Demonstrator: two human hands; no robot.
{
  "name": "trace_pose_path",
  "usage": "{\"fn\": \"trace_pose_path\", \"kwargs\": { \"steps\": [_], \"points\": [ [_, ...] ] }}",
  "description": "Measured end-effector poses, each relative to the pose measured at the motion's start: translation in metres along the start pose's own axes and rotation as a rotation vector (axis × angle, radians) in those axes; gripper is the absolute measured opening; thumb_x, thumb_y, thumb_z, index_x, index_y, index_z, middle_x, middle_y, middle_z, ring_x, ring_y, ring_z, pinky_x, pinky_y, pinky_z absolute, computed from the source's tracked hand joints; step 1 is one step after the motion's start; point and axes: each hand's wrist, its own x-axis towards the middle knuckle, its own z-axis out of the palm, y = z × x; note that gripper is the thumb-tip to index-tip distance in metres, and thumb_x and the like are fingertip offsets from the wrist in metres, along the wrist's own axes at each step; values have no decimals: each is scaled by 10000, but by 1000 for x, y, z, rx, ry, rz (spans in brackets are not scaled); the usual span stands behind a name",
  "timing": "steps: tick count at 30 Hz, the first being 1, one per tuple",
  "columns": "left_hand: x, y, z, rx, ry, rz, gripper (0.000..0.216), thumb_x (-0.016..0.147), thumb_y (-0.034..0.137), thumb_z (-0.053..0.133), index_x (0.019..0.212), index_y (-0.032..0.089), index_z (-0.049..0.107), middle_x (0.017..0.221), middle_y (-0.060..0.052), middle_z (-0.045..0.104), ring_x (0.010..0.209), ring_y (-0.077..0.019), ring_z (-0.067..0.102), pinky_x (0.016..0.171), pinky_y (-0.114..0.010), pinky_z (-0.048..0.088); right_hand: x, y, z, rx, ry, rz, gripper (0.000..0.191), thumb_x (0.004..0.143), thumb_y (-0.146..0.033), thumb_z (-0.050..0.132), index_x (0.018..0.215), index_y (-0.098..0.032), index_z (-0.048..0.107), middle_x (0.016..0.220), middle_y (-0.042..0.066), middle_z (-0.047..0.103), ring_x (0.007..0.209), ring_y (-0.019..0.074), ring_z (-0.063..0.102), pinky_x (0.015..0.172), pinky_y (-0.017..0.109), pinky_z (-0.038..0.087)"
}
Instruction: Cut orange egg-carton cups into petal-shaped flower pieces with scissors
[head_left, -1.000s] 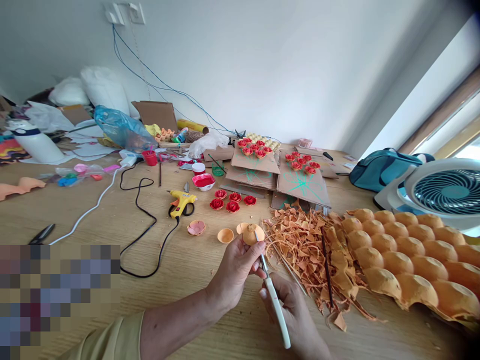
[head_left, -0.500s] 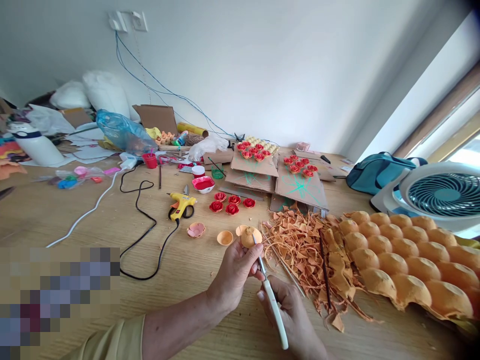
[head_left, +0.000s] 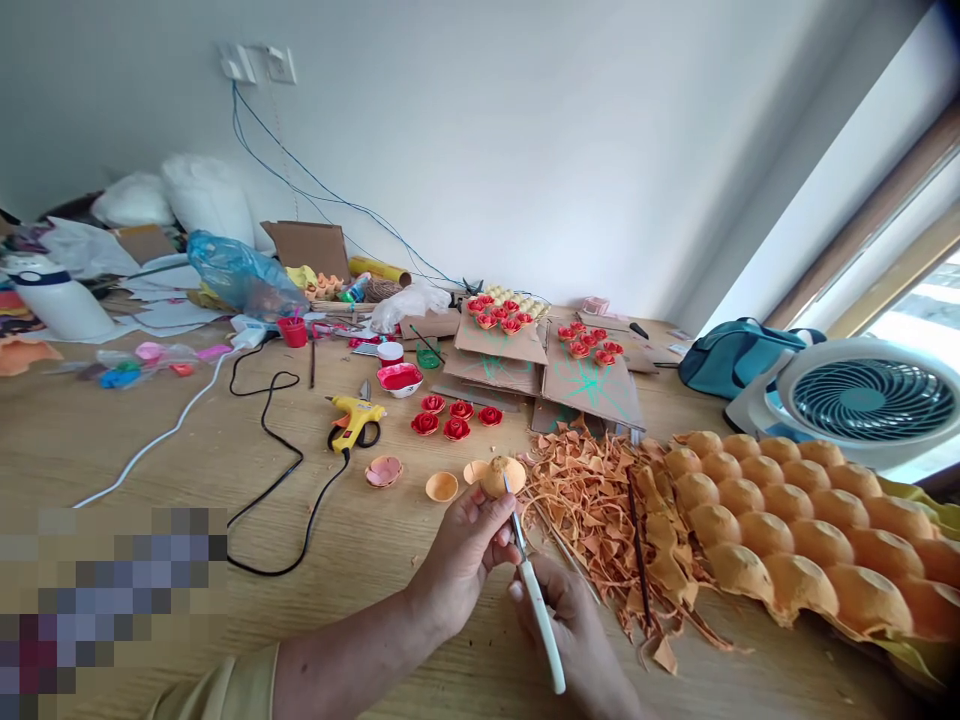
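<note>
Between the fingertips of my left hand [head_left: 465, 540] is an orange egg-carton cup [head_left: 496, 478], its rounded base turned up. My right hand [head_left: 574, 620] is closed around white-handled scissors [head_left: 541, 620], whose metal blades reach the side of the cup. Just beyond my left hand lie two loose cups; the nearer one [head_left: 442, 487] is open side up. A pinkish petalled cup [head_left: 384, 471] rests farther left. Several red paper roses [head_left: 457, 428] sit behind these. To the right of my hands spreads a heap of orange carton scraps [head_left: 581, 510].
A large orange egg tray [head_left: 799, 530] covers the right side, with a white fan [head_left: 862, 400] and teal bag [head_left: 739, 360] behind. A yellow glue gun [head_left: 352, 422] with a black cord lies left. Red roses stand on cardboard [head_left: 592, 385] at the back, near a red paint dish [head_left: 400, 378].
The view has shifted slightly, so the table's things appear a little lower and farther left. Both hands keep their hold, with the scissors still at the cup.
</note>
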Motion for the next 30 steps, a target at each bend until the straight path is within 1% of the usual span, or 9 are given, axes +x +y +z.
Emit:
{"fn": "trace_pose_path", "kwargs": {
  "steps": [8,11,13,15,19,22,26,28,30],
  "points": [
    [18,21,-13,-113,46,116,326,707,351,829,862,161,616,748,37,544,547,-20,403,430,-117,306,0,-9,3,212,-136,12,518,838,-668,576,655,-198,454,543,-53,411,500,95,345,480,227,252],
    [26,24,-21,-155,16,149,296,719,342,821,914,180,668,875,0,612,669,-52,517,492,-131,368,-1,-13,1,291,-123,-1,532,866,-703,506,699,-199,478,524,-44,438,487,105,371,490,237,290],
    [26,21,-23,-125,-56,109,308,699,330,834,941,191,705,967,-33,651,819,-103,586,631,-172,465,-1,-16,-2,352,-103,7,516,904,-688,459,798,-188,526,558,-28,483,504,116,409,516,248,335],
    [22,17,-22,-29,-188,21,319,684,342,840,940,186,735,955,-56,678,835,-135,608,734,-225,499,-1,-17,-6,423,-92,-11,496,935,-659,430,904,-180,552,612,-10,524,546,128,450,566,264,381],
    [9,12,-16,173,-457,-167,381,665,419,835,949,177,758,815,-57,673,607,-114,555,575,-232,464,-2,-12,-8,606,-202,4,508,928,-662,443,938,-176,589,596,-5,539,518,126,473,532,258,392],
    [3,11,-14,204,-509,-215,418,621,443,854,931,183,749,861,-81,692,621,-143,591,461,-205,421,-3,-9,-7,726,-338,109,563,865,-720,496,863,-171,622,547,-9,537,419,100,443,431,222,338],
    [3,13,-12,168,-428,-189,401,642,449,842,897,161,727,807,-79,704,568,-134,608,435,-192,417,1,-10,-8,813,-445,195,623,701,-741,676,907,-154,646,642,33,634,488,129,555,481,237,440],
    [7,17,-12,119,-315,-109,370,641,423,850,852,149,719,758,-61,692,610,-137,621,528,-212,476,6,-10,-11,810,-329,216,591,699,-672,733,990,-167,639,760,52,667,616,162,619,595,278,499],
    [14,22,-14,80,-164,2,342,661,402,841,847,145,714,740,-47,685,673,-145,630,647,-243,508,10,-8,-17,742,-98,198,487,775,-620,698,985,-185,633,816,48,655,694,166,617,666,289,501]
  ]
}}
